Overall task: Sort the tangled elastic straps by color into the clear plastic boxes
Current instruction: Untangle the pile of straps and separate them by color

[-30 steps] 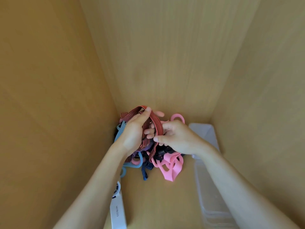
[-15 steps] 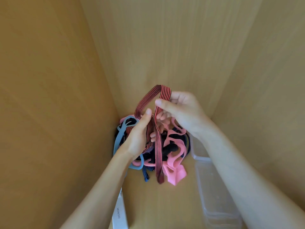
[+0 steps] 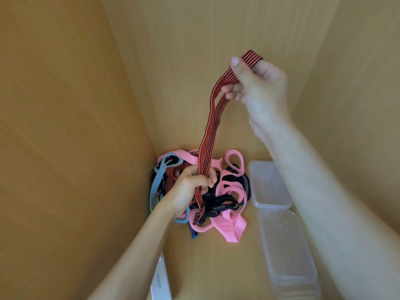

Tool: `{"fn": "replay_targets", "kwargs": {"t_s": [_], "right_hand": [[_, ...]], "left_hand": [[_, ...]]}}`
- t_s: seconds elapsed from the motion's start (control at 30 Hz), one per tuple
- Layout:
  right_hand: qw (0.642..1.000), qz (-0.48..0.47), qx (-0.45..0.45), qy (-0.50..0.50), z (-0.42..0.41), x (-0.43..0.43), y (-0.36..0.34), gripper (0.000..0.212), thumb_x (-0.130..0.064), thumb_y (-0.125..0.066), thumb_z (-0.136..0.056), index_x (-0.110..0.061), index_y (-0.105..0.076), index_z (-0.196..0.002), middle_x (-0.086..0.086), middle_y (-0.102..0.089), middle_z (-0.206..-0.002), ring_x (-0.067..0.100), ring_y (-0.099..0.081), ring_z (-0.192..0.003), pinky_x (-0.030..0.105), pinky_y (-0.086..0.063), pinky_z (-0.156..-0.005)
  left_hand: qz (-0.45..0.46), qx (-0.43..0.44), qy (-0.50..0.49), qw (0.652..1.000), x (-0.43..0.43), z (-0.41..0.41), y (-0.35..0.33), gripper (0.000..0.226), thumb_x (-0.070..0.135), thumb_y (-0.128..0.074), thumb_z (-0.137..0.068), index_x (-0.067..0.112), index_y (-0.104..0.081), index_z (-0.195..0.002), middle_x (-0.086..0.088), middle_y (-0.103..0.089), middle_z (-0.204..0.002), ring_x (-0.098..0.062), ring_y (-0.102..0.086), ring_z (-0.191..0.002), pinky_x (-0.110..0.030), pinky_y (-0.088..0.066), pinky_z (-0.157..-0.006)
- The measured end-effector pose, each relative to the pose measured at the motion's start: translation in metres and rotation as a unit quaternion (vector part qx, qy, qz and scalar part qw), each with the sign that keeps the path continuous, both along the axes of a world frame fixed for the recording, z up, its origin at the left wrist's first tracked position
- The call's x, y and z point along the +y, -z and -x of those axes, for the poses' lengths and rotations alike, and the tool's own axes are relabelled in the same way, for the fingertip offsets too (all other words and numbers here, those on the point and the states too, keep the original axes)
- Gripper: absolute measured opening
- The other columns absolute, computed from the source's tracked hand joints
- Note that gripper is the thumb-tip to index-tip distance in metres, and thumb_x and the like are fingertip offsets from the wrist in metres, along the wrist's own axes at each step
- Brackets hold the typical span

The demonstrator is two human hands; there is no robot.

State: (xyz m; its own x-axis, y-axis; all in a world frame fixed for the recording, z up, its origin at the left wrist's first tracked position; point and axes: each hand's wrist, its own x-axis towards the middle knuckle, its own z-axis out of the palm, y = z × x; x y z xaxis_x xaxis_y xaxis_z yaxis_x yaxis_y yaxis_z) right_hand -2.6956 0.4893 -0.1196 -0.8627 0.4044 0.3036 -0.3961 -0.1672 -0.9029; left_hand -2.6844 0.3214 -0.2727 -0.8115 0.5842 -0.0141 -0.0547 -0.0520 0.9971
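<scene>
A tangle of elastic straps lies in the far corner of a wooden compartment: pink, light blue, navy and red-and-black striped ones, with black clips. My right hand pinches the top loop of a red-and-black striped strap and holds it high above the pile. Down at the pile, my left hand grips the lower part of the same strap. Two clear plastic boxes, one farther and one nearer, stand to the right of the tangle.
Wooden walls close in on the left, back and right. A white flat item printed MINISO lies at the lower left on the wooden floor.
My right hand has risen well above the pile, drawing the striped strap out long and taut. My left hand has dropped lower onto the tangle, still gripping the strap.
</scene>
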Motion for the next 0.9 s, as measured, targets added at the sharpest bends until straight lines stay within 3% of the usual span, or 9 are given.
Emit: {"fn": "replay_targets", "kwargs": {"t_s": [0.23, 0.4, 0.47, 0.57, 0.67, 0.77, 0.83, 0.9], "right_hand": [[0.999, -0.009, 0.0, 0.05, 0.019, 0.02, -0.013, 0.015, -0.017, -0.071, -0.094, -0.007, -0.064, -0.086, 0.011, -0.062, -0.078, 0.016, -0.064, -0.053, 0.027, -0.049, -0.052], [0.993, -0.064, -0.093, 0.032, 0.027, 0.025, 0.022, 0.012, -0.012, -0.068, -0.095, -0.01, -0.062, -0.085, 0.006, -0.066, -0.073, 0.011, -0.063, -0.055, 0.022, -0.05, -0.053], [0.986, -0.088, -0.135, 0.035, 0.025, 0.024, 0.044, 0.009, -0.005, -0.064, -0.096, -0.009, -0.065, -0.089, 0.004, -0.066, -0.077, 0.008, -0.063, -0.054, 0.019, -0.05, -0.053], [0.969, -0.142, -0.202, 0.014, 0.017, 0.024, 0.077, 0.022, 0.005, -0.056, -0.096, -0.011, -0.066, -0.085, 0.006, -0.067, -0.08, 0.005, -0.064, -0.055, 0.018, -0.052, -0.054], [0.94, -0.256, -0.212, -0.076, 0.002, 0.024, 0.103, 0.044, 0.019, -0.047, -0.087, -0.019, -0.068, -0.093, 0.003, -0.07, -0.097, 0.011, -0.069, -0.086, 0.026, -0.058, -0.077], [0.891, -0.273, -0.188, -0.311, -0.016, 0.021, 0.117, 0.06, 0.01, -0.053, -0.072, -0.029, -0.064, -0.116, -0.003, -0.066, -0.126, 0.011, -0.059, -0.124, 0.029, -0.048, -0.103], [0.849, -0.257, -0.207, -0.412, -0.024, 0.015, 0.125, 0.065, -0.004, -0.063, -0.07, -0.035, -0.061, -0.127, -0.002, -0.064, -0.133, 0.015, -0.057, -0.13, 0.035, -0.045, -0.109], [0.843, -0.301, -0.225, -0.384, -0.029, 0.008, 0.135, 0.055, -0.013, -0.072, -0.074, -0.043, -0.063, -0.119, -0.008, -0.07, -0.118, 0.011, -0.065, -0.116, 0.032, -0.052, -0.101]], "left_hand": [[-0.034, -0.102, 0.001, 0.994, -0.006, -0.007, 0.021, 0.016, 0.006, -0.048, -0.068, 0.001, -0.058, -0.08, -0.014, -0.051, -0.071, -0.022, -0.05, -0.067, -0.033, -0.042, -0.073], [-0.088, -0.132, 0.018, 0.987, -0.008, -0.007, 0.017, 0.014, 0.007, -0.044, -0.075, 0.002, -0.055, -0.08, -0.012, -0.049, -0.066, -0.027, -0.053, -0.067, -0.032, -0.051, -0.074], [-0.096, -0.136, 0.021, 0.986, -0.008, -0.007, 0.013, 0.018, 0.014, -0.042, -0.081, 0.002, -0.056, -0.082, -0.012, -0.048, -0.065, -0.027, -0.052, -0.064, -0.033, -0.05, -0.071], [-0.087, -0.137, 0.025, 0.986, -0.008, -0.007, 0.006, 0.025, 0.021, -0.04, -0.083, 0.002, -0.056, -0.083, -0.013, -0.045, -0.062, -0.026, -0.046, -0.058, -0.037, -0.042, -0.065], [-0.054, -0.101, 0.038, 0.993, -0.008, -0.007, 0.0, 0.028, 0.02, -0.037, -0.082, 0.002, -0.058, -0.079, -0.012, -0.043, -0.053, -0.024, -0.04, -0.047, -0.035, -0.037, -0.057], [-0.062, -0.078, 0.056, 0.993, -0.01, -0.007, -0.007, 0.032, 0.018, -0.031, -0.084, 0.003, -0.058, -0.078, -0.01, -0.04, -0.044, -0.02, -0.036, -0.038, -0.029, -0.038, -0.048], [-0.082, -0.094, 0.065, 0.99, -0.011, -0.006, -0.012, 0.032, 0.018, -0.029, -0.083, 0.004, -0.057, -0.077, -0.008, -0.039, -0.041, -0.018, -0.034, -0.034, -0.027, -0.037, -0.044], [-0.098, -0.1, 0.073, 0.987, -0.012, -0.005, -0.016, 0.032, 0.019, -0.03, -0.081, 0.004, -0.057, -0.074, -0.008, -0.037, -0.04, -0.017, -0.032, -0.034, -0.028, -0.035, -0.043]]}}
